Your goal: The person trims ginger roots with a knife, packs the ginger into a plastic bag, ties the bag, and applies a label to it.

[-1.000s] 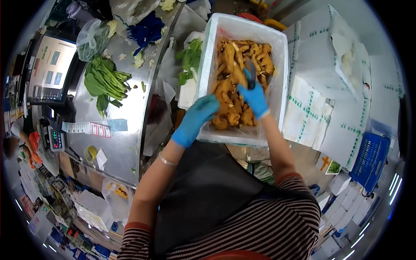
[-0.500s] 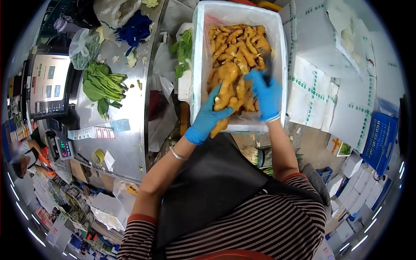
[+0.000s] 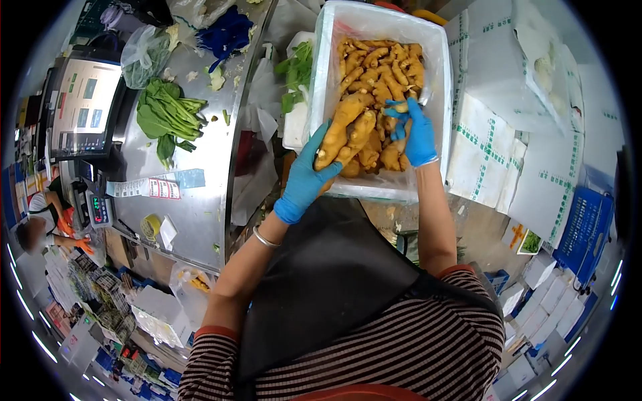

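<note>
A large knobbly ginger root [image 3: 348, 130] rests in my left hand [image 3: 304, 177], the blue-gloved fingers wrapped round its lower left side. It is held over the near part of a white foam box [image 3: 322, 73] lined with clear plastic. More ginger [image 3: 381, 70] is heaped in that box. Over the right side of the heap is my right hand [image 3: 420, 139], also in a blue glove. Its fingers curl round a small ginger piece [image 3: 400, 107] among the roots, and part of that piece is hidden by the fingers.
To the left, a steel counter [image 3: 207, 157] carries leafy greens [image 3: 167, 117], a bag, printed labels and tape. Beyond them stand a screen [image 3: 87, 107] and a scale display [image 3: 100, 208]. White cartons [image 3: 485, 147] stand right of the box. Another person [image 3: 50, 220] is at far left.
The left hand has tilted and raised the large ginger root slightly. My right hand, blurred with a dark smear beside it before, is now steadier with its fingers curled in the heap. The view has shifted.
</note>
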Motion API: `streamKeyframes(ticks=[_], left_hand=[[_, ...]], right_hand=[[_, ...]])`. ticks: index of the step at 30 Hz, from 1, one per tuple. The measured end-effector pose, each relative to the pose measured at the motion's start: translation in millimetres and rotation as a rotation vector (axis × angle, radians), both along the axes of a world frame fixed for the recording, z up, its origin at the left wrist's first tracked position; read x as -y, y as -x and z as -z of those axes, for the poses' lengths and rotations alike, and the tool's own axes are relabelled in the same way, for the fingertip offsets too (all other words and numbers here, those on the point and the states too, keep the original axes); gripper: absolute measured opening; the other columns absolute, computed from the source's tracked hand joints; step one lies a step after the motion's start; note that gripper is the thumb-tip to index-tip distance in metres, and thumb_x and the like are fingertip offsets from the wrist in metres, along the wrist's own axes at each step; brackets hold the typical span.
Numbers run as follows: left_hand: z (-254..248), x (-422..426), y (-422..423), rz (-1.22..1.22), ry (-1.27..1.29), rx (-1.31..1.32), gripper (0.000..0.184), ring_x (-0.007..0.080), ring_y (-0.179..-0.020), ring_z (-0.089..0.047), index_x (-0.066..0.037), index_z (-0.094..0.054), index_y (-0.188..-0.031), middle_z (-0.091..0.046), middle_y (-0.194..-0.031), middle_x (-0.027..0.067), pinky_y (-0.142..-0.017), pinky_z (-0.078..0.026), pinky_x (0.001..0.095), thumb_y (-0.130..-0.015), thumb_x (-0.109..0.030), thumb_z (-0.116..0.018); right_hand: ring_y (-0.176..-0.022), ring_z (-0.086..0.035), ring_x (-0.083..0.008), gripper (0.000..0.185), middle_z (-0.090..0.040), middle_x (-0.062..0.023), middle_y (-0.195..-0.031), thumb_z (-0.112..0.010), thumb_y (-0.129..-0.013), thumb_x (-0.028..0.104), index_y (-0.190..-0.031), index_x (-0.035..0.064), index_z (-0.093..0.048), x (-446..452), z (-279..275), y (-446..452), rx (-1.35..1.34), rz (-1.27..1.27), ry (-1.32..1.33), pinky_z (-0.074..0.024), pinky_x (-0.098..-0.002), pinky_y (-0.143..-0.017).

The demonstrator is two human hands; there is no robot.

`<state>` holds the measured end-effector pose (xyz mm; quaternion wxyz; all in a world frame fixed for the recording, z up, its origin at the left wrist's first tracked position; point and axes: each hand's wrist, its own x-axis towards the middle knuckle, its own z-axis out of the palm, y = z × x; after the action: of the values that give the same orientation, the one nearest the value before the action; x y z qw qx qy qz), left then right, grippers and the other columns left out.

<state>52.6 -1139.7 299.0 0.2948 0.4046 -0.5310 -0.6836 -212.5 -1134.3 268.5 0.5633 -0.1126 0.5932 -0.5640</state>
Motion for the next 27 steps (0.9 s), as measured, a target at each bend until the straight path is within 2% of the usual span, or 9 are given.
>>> streamKeyframes(ticks=[2, 5, 8, 11, 15, 18, 22, 23, 27], left_hand=[[4.1, -4.3, 0.1, -0.058, 0.130, 0.079, 0.081, 0.0249, -0.132, -0.046, -0.015, -0.030, -0.151, -0.042, -0.149, 0.0109, -0.106, -0.041, 0.0347, -0.082, 0.000, -0.068], [2.4, -5.8, -1.3, -0.072, 0.241, 0.259, 0.082, 0.0189, -0.124, -0.051, -0.016, -0.025, -0.153, -0.048, -0.143, 0.0118, -0.102, -0.043, 0.0306, -0.085, 0.001, -0.066], [-1.3, -4.9, 1.5, 0.000, 0.389, 0.378, 0.085, 0.0222, -0.117, -0.058, -0.018, -0.023, -0.154, -0.054, -0.136, 0.0152, -0.095, -0.048, 0.0321, -0.084, -0.001, -0.068], [10.8, -14.6, 2.4, -0.075, 0.178, 0.444, 0.074, 0.0346, -0.110, -0.062, -0.011, -0.032, -0.149, -0.059, -0.126, 0.0210, -0.091, -0.051, 0.0384, -0.085, -0.013, -0.068], [29.7, -14.9, -1.8, -0.044, 0.255, 0.625, 0.054, 0.0366, -0.089, -0.067, -0.007, -0.050, -0.135, -0.067, -0.105, 0.0215, -0.077, -0.054, 0.0409, -0.088, -0.029, -0.065], [29.9, -17.5, 1.4, -0.051, 0.341, 0.714, 0.045, 0.0366, -0.082, -0.067, -0.007, -0.058, -0.125, -0.068, -0.097, 0.0202, -0.072, -0.054, 0.0414, -0.089, -0.033, -0.064], [21.1, -35.3, 15.6, -0.066, 0.491, 0.865, 0.042, 0.0346, -0.076, -0.067, -0.011, -0.059, -0.125, -0.068, -0.093, 0.0168, -0.066, -0.054, 0.0419, -0.090, -0.033, -0.064], [20.2, -40.2, 16.9, -0.059, 0.519, 0.857, 0.043, 0.0343, -0.074, -0.067, -0.010, -0.057, -0.126, -0.068, -0.096, 0.0165, -0.065, -0.054, 0.0421, -0.090, -0.032, -0.064], [21.7, -60.6, 20.0, -0.048, 0.524, 0.802, 0.048, 0.0346, -0.071, -0.065, -0.006, -0.052, -0.131, -0.065, -0.097, 0.0177, -0.063, -0.053, 0.0417, -0.090, -0.028, -0.064]], right_hand=[[-0.051, -0.052, -0.0114, 0.049, -0.066, -0.0084, -0.089, -0.056, -0.096, 0.040, -0.118, -0.0029, -0.057, -11.4, -11.1, -9.3, -0.332, -0.166, -0.170, -0.0510, -0.0296, -0.051], [-0.056, -0.055, -0.0108, 0.048, -0.057, -0.0034, -0.079, -0.064, -0.093, 0.037, -0.120, -0.0024, -0.056, -24.1, -22.8, -33.8, -0.233, -0.184, -0.027, -0.0523, -0.0276, -0.050], [-0.059, -0.055, -0.0113, 0.038, -0.055, -0.0015, -0.079, -0.065, -0.093, 0.033, -0.114, 0.0008, -0.058, -28.8, -10.8, -53.2, -0.133, -0.239, 0.026, -0.0539, -0.0298, -0.056], [-0.061, -0.056, -0.0129, 0.030, -0.057, -0.0027, -0.080, -0.062, -0.095, 0.028, -0.109, 0.0017, -0.059, -28.6, -2.7, -64.2, 0.020, -0.212, -0.020, -0.0555, -0.0326, -0.061], [-0.057, -0.054, -0.0124, 0.025, -0.059, -0.0041, -0.079, -0.057, -0.096, 0.022, -0.109, 0.0016, -0.061, -46.0, 7.0, -68.1, 0.087, -0.159, -0.108, -0.0569, -0.0324, -0.062], [-0.052, -0.052, -0.0117, 0.027, -0.061, -0.0042, -0.080, -0.056, -0.097, 0.025, -0.108, 0.0018, -0.064, -54.7, -1.0, -54.9, 0.046, -0.334, -0.029, -0.0559, -0.0315, -0.060], [-0.053, -0.054, -0.0098, 0.032, -0.063, -0.0050, -0.083, -0.057, -0.096, 0.031, -0.114, 0.0066, -0.068, -56.5, -8.3, -30.6, -0.319, -0.726, -0.170, -0.0480, -0.0256, -0.056], [-0.058, -0.057, -0.0127, 0.040, -0.064, -0.0061, -0.082, -0.068, -0.088, 0.037, -0.117, 0.0090, -0.067, -53.7, -12.8, -24.2, -0.386, -0.836, -0.306, -0.0474, -0.0281, -0.059], [-0.069, -0.059, -0.0224, 0.060, -0.062, -0.0114, -0.077, -0.083, -0.069, 0.044, -0.114, 0.0079, -0.068, -60.6, -32.1, -25.6, -0.735, -1.003, -0.151, -0.0478, -0.0346, -0.065]])
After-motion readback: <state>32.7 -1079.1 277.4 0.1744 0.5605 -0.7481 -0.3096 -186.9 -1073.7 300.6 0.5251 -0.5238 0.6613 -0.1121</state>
